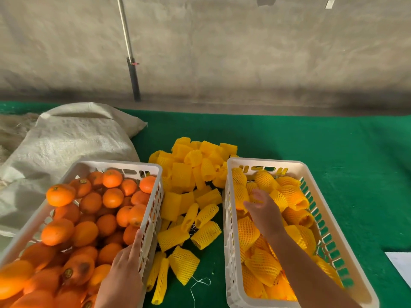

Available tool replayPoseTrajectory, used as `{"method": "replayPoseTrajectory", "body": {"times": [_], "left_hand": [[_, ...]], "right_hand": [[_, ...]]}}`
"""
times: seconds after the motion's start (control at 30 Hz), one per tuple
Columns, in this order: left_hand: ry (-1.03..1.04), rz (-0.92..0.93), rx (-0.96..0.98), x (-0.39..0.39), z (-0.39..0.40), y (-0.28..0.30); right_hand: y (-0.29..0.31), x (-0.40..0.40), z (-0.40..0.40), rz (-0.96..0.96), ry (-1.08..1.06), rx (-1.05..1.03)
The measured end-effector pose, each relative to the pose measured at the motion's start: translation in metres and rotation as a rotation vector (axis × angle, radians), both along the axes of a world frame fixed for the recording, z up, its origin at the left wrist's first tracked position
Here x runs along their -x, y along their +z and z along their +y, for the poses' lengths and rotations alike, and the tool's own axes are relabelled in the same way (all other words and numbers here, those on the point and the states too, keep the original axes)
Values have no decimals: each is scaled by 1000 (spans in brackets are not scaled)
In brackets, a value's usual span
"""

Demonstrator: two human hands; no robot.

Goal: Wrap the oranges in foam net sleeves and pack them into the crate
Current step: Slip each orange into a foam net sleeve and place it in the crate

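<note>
A white crate (153,172) on the left is piled with bare oranges (112,197). My left hand (124,270) rests inside its right wall, fingers straight against the rim. Loose yellow foam net sleeves (193,174) lie heaped on the green cloth between the crates. The right white crate (298,166) holds several oranges wrapped in yellow sleeves (262,263). My right hand (262,207) reaches into this crate, fingers spread over the wrapped fruit at its far end; it is blurred, and nothing shows in its grip.
A green cloth (311,138) covers the table. A white woven sack (73,138) lies behind the left crate. A metal pole (131,61) leans on the concrete wall. A white sheet (400,263) sits at the right edge.
</note>
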State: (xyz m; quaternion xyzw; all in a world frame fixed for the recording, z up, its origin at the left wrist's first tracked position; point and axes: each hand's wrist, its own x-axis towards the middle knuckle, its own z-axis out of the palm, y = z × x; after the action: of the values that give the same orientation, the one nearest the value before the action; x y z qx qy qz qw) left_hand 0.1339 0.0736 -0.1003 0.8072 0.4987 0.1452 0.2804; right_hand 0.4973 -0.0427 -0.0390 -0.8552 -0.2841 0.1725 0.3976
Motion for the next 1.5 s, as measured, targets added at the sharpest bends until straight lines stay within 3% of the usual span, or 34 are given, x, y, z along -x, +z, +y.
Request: {"method": "replayPoseTrajectory", "body": {"times": [0.13,0.37,0.6,0.7,0.83,0.97,1.1,1.3,1.5], "left_hand": [[41,84,-13,4,-17,2],[74,200,18,4,-36,31],[44,87,2,11,-37,34],[93,54,-99,23,-24,38],[283,220,-262,50,30,54],[401,452,-261,75,77,67],[497,522,-137,86,102,70],[600,400,-43,96,117,59],[591,139,-118,101,112,59]], "right_hand": [[-11,60,1,62,116,10],[-26,109,6,-158,109,95],[-34,103,10,-226,97,112],[-38,102,12,-207,70,136],[-36,103,15,-192,66,164],[-34,103,17,-173,70,204],[-32,103,23,-141,41,228],[-30,106,23,-167,44,242],[-26,109,23,-164,37,222]]}}
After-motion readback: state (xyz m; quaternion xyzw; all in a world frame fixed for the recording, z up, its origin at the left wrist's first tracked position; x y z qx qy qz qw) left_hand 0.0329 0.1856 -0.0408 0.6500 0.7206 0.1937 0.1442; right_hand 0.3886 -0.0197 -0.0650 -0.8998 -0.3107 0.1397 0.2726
